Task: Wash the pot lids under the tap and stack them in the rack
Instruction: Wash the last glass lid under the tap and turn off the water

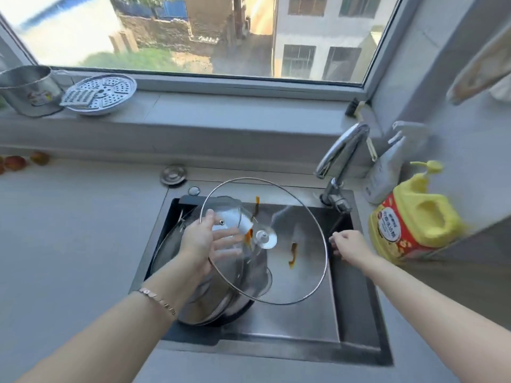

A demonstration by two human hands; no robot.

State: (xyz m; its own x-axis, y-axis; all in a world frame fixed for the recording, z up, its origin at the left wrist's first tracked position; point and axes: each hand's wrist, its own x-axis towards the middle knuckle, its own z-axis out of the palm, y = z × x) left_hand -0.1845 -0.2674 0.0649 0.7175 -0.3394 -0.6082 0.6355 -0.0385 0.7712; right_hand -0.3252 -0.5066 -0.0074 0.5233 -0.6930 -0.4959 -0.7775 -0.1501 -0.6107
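A large glass pot lid with a metal rim and a clear knob is held tilted over the dark sink. My left hand holds its left rim, thumb on top and fingers showing through the glass. My right hand grips the right rim. Brown scraps stick to the glass. Beneath it in the sink lie a steel pot and another glass lid, partly hidden. The chrome tap stands at the sink's back right; I see no water running.
A yellow dish-soap jug and a white spray bottle stand to the right of the sink. On the windowsill at left sit a steel bucket and a perforated steamer plate. Grey counter extends left, with red fruits at its far edge.
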